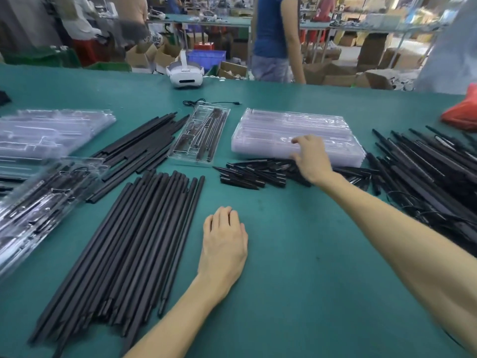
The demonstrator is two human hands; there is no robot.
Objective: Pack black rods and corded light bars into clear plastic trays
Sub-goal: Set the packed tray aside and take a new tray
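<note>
Reaching out to the far right, my right hand [311, 157] lies on the near edge of a stack of empty clear trays [296, 125], fingers bent over the top and thumb down at the rim; I cannot tell whether it pinches a tray or only rests there. My left hand [223, 244] lies palm down on the green table [296, 267], fingers loosely together and holding nothing, just right of a bundle of long black rods [134, 244] that runs from near left toward the far middle. Short pointed black pieces [247, 174] lie heaped against the near side of the stack, partly under my right wrist. Further right is a tangled pile of corded light bars [426, 171]. Left of the stack sits one partly filled tray [198, 135] with dark parts in its slots, and beside it a spread of flat black bars [139, 148]. Filled trays [44, 197] overlap at the near left, with more clear trays [51, 130] behind them. A white headset [184, 76] stands at the far edge, with a black cable [211, 102] near it.
</note>
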